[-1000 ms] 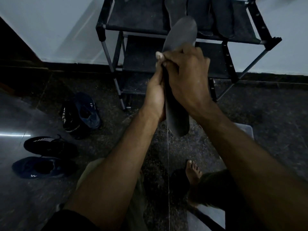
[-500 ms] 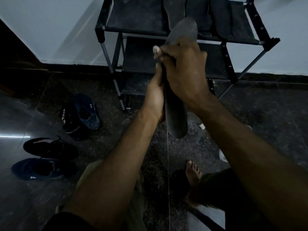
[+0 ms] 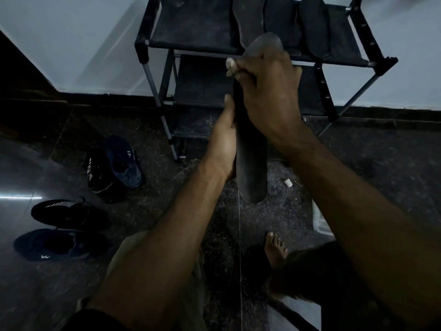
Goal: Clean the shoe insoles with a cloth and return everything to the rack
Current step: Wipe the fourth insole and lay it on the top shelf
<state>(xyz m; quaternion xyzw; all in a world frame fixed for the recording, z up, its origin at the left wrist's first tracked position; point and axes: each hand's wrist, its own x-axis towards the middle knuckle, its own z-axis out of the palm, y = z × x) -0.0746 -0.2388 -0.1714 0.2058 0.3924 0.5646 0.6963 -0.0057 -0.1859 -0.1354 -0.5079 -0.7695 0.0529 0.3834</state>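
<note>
A dark grey insole [image 3: 251, 168] stands upright in front of me, toe end up. My left hand [image 3: 224, 142] grips its left edge near the middle, thumb along the side. My right hand [image 3: 267, 91] is curled over the upper part of the insole and pinches a small white cloth [image 3: 231, 66] against it; only a scrap of cloth shows past the fingers. Three more dark insoles [image 3: 281, 22] lie side by side on the top shelf of the black shoe rack [image 3: 195, 22] behind.
Several dark shoes [image 3: 114, 163] sit on the floor at left, two nearer ones [image 3: 62, 232] at lower left. A small white scrap [image 3: 288, 182] lies on the speckled floor. A pale box edge [image 3: 319, 223] shows at right. My bare foot [image 3: 275, 249] rests below.
My right hand with the cloth has slid up along the insole toward the toe end, then slightly back down. The left hand keeps its hold on the insole.
</note>
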